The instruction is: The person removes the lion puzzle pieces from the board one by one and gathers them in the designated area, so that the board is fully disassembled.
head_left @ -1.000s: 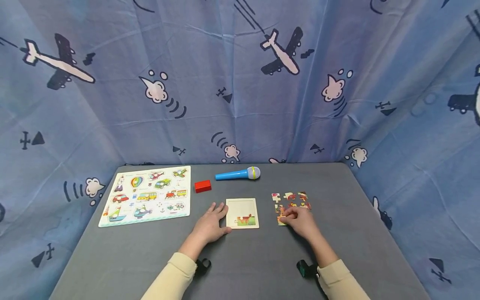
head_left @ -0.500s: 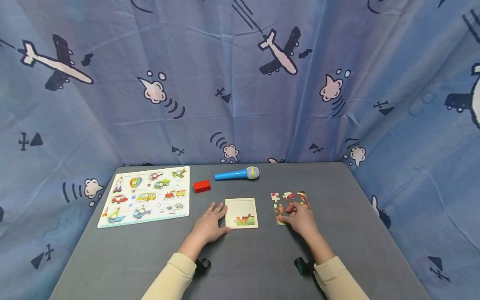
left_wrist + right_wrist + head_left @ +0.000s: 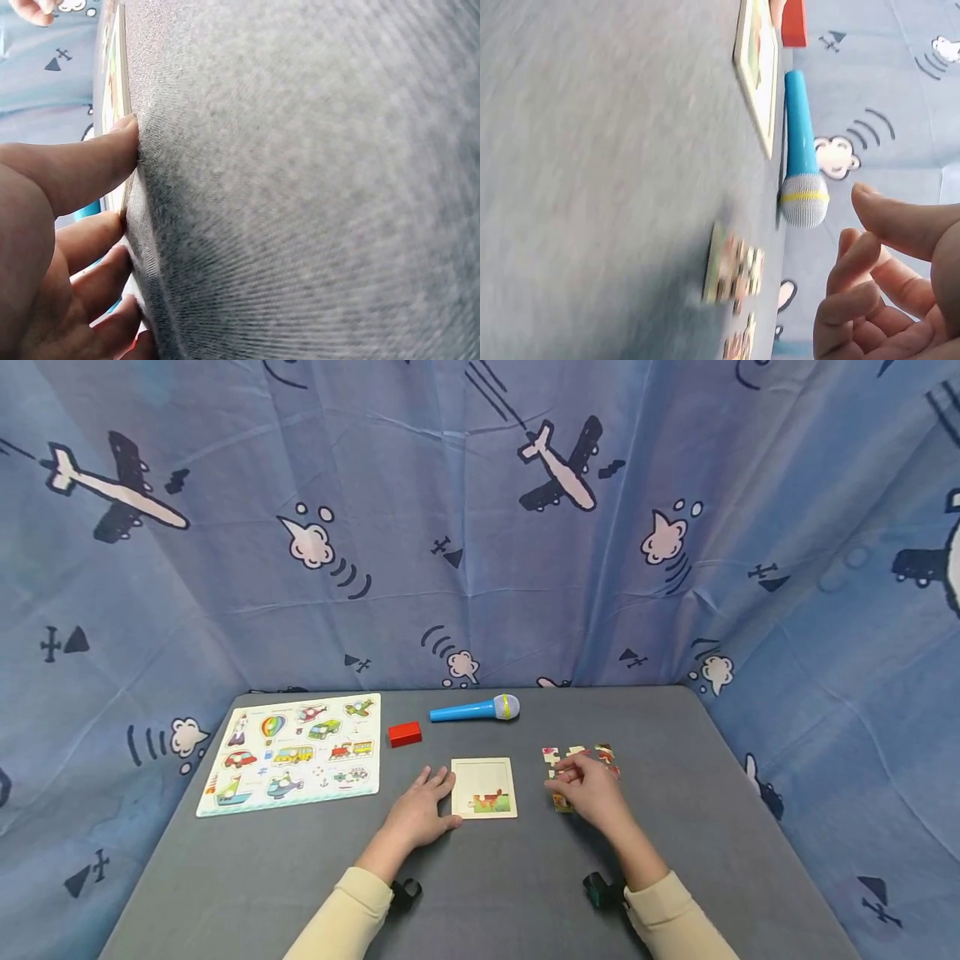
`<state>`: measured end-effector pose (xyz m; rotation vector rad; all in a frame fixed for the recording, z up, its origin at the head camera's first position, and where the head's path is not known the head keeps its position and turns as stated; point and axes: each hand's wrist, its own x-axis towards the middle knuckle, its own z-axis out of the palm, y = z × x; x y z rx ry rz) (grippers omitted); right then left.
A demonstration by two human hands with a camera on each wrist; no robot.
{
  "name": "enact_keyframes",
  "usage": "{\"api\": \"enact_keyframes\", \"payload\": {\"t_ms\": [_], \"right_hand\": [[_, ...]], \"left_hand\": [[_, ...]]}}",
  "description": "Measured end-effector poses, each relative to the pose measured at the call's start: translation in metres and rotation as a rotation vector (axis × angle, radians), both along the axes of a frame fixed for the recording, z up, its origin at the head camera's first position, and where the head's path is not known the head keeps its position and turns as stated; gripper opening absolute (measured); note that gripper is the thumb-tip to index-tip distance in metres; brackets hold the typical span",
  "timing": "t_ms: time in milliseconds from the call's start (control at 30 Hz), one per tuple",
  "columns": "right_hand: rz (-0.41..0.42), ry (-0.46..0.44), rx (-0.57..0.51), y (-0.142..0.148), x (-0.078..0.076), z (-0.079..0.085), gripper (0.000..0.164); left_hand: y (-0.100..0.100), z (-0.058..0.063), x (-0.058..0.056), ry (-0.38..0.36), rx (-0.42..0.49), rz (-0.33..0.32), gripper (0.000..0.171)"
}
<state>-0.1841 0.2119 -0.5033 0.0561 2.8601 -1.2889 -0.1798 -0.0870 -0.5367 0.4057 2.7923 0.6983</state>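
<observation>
A square wooden puzzle tray (image 3: 480, 775) lies in the middle of the table, with joined picture pieces (image 3: 491, 802) in its lower right part. My left hand (image 3: 418, 810) rests at the tray's left side, thumb and fingertips against its edge, as the left wrist view also shows. To the right, several loose jigsaw pieces (image 3: 551, 754) lie in rows. Over them hovers my right hand (image 3: 595, 789), partly covering them. In the right wrist view its thumb and index finger stand apart with nothing between them, the other fingers loosely bent; the pieces (image 3: 735, 266) lie beyond.
A blue toy microphone (image 3: 472, 709) lies behind the tray, with a red block (image 3: 405, 733) to its left. A large picture board of vehicles (image 3: 300, 752) lies at the back left. A blue patterned curtain (image 3: 480, 568) hangs behind the grey table (image 3: 510, 893).
My right hand has lifted off the lower left loose piece and shifted slightly away from me and left, uncovering that piece. My left hand stays at the tray.
</observation>
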Motion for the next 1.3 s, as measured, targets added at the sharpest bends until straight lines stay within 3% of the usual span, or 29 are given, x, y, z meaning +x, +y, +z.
{"api": "enact_keyframes", "payload": {"t_ms": [600,933,1167,1300], "right_hand": [[0.111,-0.033,-0.098,-0.072,0.006,-0.011,0.029],[0.224,-0.038,0.031,-0.097,-0.003,-0.021,0.027],[0.292,-0.057,0.178,-0.104,-0.003,-0.026,0.031],[0.315,-0.050,0.223,-0.104,-0.003,-0.027,0.024]], "left_hand": [[0.000,0.002,0.002,-0.004,-0.005,0.010,0.077],[-0.001,0.002,0.002,0.010,-0.003,0.003,0.076],[0.000,0.000,0.002,0.007,0.004,0.003,0.076],[0.001,0.001,0.002,0.012,0.006,0.006,0.076]]}}
